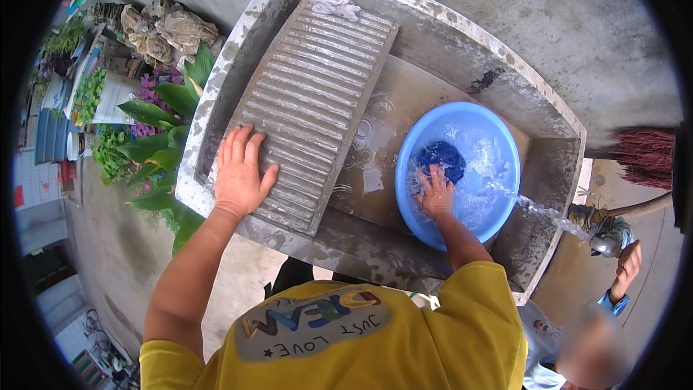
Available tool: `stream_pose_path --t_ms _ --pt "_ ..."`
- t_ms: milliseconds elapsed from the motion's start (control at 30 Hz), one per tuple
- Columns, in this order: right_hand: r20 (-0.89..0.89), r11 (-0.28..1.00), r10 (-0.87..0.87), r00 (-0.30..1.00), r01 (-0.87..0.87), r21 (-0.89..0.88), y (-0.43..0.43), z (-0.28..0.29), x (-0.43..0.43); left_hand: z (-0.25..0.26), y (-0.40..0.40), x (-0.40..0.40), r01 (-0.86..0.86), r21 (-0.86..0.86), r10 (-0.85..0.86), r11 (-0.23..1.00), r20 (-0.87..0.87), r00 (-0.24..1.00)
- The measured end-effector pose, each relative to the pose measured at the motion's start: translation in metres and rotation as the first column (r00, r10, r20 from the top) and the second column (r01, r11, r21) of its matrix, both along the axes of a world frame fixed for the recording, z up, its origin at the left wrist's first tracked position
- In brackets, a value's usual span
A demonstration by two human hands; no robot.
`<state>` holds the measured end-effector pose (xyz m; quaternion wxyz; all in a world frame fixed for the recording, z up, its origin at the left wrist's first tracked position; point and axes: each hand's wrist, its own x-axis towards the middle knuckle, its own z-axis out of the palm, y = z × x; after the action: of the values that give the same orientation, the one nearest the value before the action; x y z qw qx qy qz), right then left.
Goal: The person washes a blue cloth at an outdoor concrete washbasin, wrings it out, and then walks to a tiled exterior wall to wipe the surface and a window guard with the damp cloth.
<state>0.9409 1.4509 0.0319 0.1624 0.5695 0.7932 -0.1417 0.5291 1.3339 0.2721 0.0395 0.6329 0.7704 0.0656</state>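
My left hand (pixel 238 170) lies flat with fingers spread on the ridged concrete washboard (pixel 319 92) inside a stone sink (pixel 427 0). My right hand (pixel 435 195) reaches into a light blue plastic basin (pixel 403 184), its spread fingers at the edge of a dark blue wet cloth (pixel 441 157). Whether those fingers grip the cloth I cannot tell, as churning water partly covers them. A stream of water (pixel 547 214) shoots from a metal tap (pixel 603 246) into the basin. At the washboard's far end rests a crumpled pale cloth (pixel 331 1).
Another person's hand (pixel 629 265) is at the tap on the right. Shallow water covers the sink floor (pixel 373 141) beside the basin. Leafy plants (pixel 162 135) and rocks (pixel 162 27) border the sink's left side. A reddish broom head (pixel 644 157) is at the far right.
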Motion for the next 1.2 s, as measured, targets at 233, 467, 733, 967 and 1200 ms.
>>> stream_pose_path --t_ms 233,467,733,967,1200 --pt "-0.057 0.993 0.115 0.992 -0.115 0.005 -0.017 -0.004 -0.019 0.001 0.000 -0.001 0.005 -0.006 -0.005 1.000 -0.010 1.000" --pt "-0.767 0.766 -0.497 0.406 0.621 -0.167 0.048 0.077 -0.002 -0.002 -0.003 -0.004 0.009 0.016 -0.009 1.000 -0.012 1.000" --pt "-0.990 0.722 -0.089 -0.113 0.677 -0.142 0.064 0.291 0.023 -0.004 -0.006 -0.002 -0.015 0.033 0.015 0.999 -0.016 1.000" --pt "-0.404 0.779 -0.095 0.910 0.321 0.538 0.050 0.134 0.029 -0.002 -0.005 -0.003 -0.016 0.012 0.016 1.000 0.014 1.000" --pt "0.035 0.949 -0.304 0.952 0.300 0.100 0.016 0.029 -0.023 -0.001 -0.002 -0.002 -0.003 -0.008 0.003 1.000 -0.002 1.000"
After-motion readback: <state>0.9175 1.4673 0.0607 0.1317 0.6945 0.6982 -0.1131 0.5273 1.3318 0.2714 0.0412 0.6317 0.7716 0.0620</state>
